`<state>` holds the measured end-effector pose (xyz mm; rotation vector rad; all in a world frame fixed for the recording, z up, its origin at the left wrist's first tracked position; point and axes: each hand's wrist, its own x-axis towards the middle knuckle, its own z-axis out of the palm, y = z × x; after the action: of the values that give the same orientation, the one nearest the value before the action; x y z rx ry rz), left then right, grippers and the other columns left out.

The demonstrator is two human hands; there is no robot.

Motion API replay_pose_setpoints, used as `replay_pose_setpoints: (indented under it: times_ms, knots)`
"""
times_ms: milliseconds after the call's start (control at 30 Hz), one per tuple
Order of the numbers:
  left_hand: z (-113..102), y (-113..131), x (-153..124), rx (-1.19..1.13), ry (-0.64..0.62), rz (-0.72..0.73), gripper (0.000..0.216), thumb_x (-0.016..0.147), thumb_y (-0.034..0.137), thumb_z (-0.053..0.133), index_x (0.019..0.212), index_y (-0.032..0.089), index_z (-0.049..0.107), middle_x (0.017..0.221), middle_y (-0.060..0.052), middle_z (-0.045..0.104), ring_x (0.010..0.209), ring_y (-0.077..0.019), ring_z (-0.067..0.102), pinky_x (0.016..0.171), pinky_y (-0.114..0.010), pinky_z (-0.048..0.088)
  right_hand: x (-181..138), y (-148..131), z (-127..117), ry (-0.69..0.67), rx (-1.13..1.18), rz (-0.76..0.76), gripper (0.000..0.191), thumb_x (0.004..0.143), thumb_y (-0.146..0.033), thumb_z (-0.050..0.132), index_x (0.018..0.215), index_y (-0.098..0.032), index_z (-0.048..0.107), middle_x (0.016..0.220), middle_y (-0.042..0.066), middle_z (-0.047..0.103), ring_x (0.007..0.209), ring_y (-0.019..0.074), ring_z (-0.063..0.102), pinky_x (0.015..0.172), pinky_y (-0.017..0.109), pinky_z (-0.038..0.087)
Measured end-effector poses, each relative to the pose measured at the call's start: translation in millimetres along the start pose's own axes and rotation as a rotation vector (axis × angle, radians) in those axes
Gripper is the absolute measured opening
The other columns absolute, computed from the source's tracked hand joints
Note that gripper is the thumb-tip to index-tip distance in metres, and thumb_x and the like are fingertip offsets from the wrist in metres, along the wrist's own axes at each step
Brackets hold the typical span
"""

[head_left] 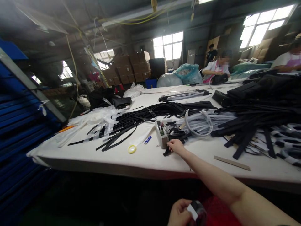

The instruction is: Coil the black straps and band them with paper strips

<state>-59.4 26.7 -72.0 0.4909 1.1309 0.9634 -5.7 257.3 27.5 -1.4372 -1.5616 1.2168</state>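
right hand [176,146], arm outstretched, pinches closed at the dispenser [162,137], hold unclear, while left hand [179,214] grips a dark coil [201,211].

Right arm [218,179] stretched forward, right fingers [170,144] bent; left fingers [182,204] curled, held low.

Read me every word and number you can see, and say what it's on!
No words or numbers can be read.
Small blue object: pale marks, too small and blurred to read.
White piece in the left hand: no readable letters.
Stacked cardboard boxes: any print is too blurred.
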Motion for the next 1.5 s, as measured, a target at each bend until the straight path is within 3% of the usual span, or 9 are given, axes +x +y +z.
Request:
replay_pose_setpoints:
  times_ms: [100,200,300,433,933,1200,1267,1400,1500]
  knots:
    - [8.5,27.1,-17.9,0.014,0.017,0.049,0.044,0.055,0.037,0.084,0.086,0.01,0.07,0.067,-0.005,0.068,0.053,-0.0121,0.054,0.053,-0.024,0.041,-38.1,-6.1,-15.5,-0.08,0.045,-0.024,0.026,0.083,-0.039,0.061,0.072,-0.016,0.064,0.054,0.0,0.059,0.046,0.0103,0.051,0.047,0.021,0.041]
    - [13.2,54.1,-29.8,0.071,0.043,0.282,0.04,0.065,0.032,0.078,0.099,0.012,0.069,0.094,-0.01,0.073,0.085,-0.0198,0.066,0.076,-0.029,0.051,-91.7,-9.0,-32.7,-0.248,0.093,-0.077,0.033,0.083,-0.048,0.06,0.082,-0.016,0.066,0.056,-0.001,0.059,0.05,0.0104,0.052,0.049,0.021,0.042]
    - [14.6,70.8,-32.4,0.141,0.061,0.439,0.036,0.076,0.027,0.071,0.109,0.014,0.066,0.106,-0.01,0.071,0.098,-0.0213,0.065,0.089,-0.033,0.05,-141.5,-3.3,-46.8,-0.406,0.126,-0.063,0.038,0.083,-0.053,0.06,0.077,-0.016,0.065,0.05,-0.003,0.054,0.045,0.0089,0.046,0.045,0.021,0.037]
    - [17.5,77.4,-33.2,0.248,0.068,0.514,0.035,0.081,0.025,0.066,0.115,0.015,0.063,0.112,-0.011,0.07,0.103,-0.0223,0.065,0.094,-0.035,0.05,-175.7,16.4,-52.2,-0.468,0.157,0.044,0.043,0.079,-0.058,0.062,0.069,-0.016,0.061,0.047,-0.004,0.048,0.041,0.0082,0.04,0.043,0.022,0.032]
    - [24.5,75.8,-40.4,0.455,0.114,0.573,0.034,0.082,0.021,0.063,0.115,0.016,0.064,0.111,-0.009,0.071,0.102,-0.0217,0.067,0.095,-0.035,0.051,-181.2,44.0,-56.3,-0.422,0.077,0.029,0.05,0.077,-0.061,0.062,0.062,-0.013,0.065,0.047,-0.003,0.046,0.045,0.0082,0.035,0.046,0.023,0.027]
    - [30.5,76.4,-31.8,0.282,0.249,0.51,0.038,0.081,0.045,0.066,0.097,0.011,0.069,0.088,-0.013,0.074,0.079,-0.022,0.069,0.075,-0.033,0.055,-182.8,66.2,-42.0,-0.531,0.279,0.116,0.051,0.078,-0.065,0.06,0.075,-0.014,0.062,0.056,-0.001,0.055,0.044,0.0085,0.043,0.047,0.021,0.034]
    - [32.4,75.0,-31.4,0.374,0.292,0.613,0.036,0.085,0.045,0.063,0.1,0.013,0.07,0.09,-0.012,0.074,0.082,-0.0224,0.069,0.077,-0.033,0.055,-181.0,68.7,-38.9,-0.529,0.361,0.108,0.049,0.076,-0.063,0.064,0.078,-0.014,0.062,0.061,-0.001,0.057,0.048,0.009,0.048,0.051,0.022,0.037]
    - [38.6,70.5,-38.0,0.688,0.424,1.015,0.028,0.091,0.037,0.054,0.105,0.018,0.07,0.098,-0.011,0.072,0.092,-0.0227,0.068,0.085,-0.035,0.054,-179.5,58.1,-38.2,-0.457,0.473,-0.012,0.042,0.077,-0.055,0.07,0.075,-0.013,0.065,0.065,0.0,0.057,0.058,0.0112,0.05,0.059,0.024,0.043]
    - [42.5,71.2,-44.2,0.867,0.432,1.233,0.027,0.094,0.029,0.049,0.113,0.021,0.066,0.099,-0.01,0.071,0.092,-0.0214,0.067,0.084,-0.034,0.055,-182.4,46.1,-37.9,-0.412,0.528,-0.083,0.038,0.078,-0.051,0.071,0.077,-0.013,0.069,0.067,0.001,0.057,0.063,0.0129,0.051,0.062,0.025,0.046]
